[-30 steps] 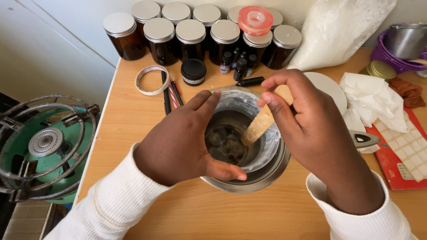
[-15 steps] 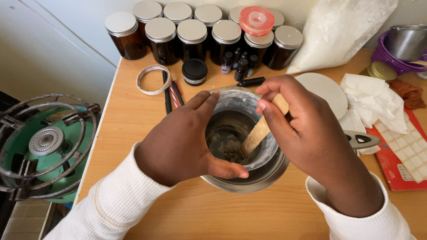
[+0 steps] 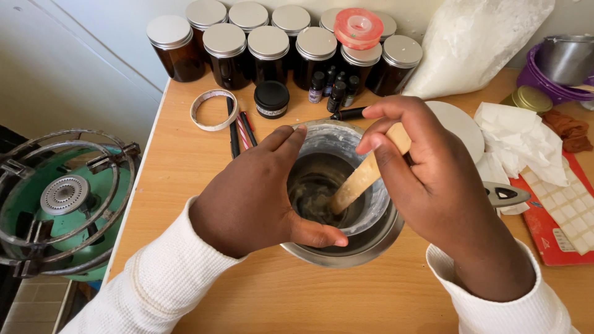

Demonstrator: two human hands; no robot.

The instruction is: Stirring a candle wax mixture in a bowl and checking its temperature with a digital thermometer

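The right hand (image 3: 433, 185) is closed around the top of a flat, pale wooden stick (image 3: 359, 180). The stick leans down into a small grey cup with white smears on its wall (image 3: 371, 145), and its tip sits in the dark, wet stuff at the bottom. It looks like the stick is held at a slant so it can reach the bottom and stir.

The left hand (image 3: 250, 198) is curved around the near side of the cup, thumb on the front and fingers along the rim. It seems to hold the cup steady so it does not spin or tip. The cup sits inside a shiny round metal bowl (image 3: 365, 250) on the light wooden table (image 3: 297, 297).

Beyond the hands stand brown glass jars with silver lids (image 3: 266, 52). To the right of the right hand lies crumpled white paper (image 3: 526, 139). Far left of the left hand is a green gas burner with a metal ring (image 3: 62, 198).
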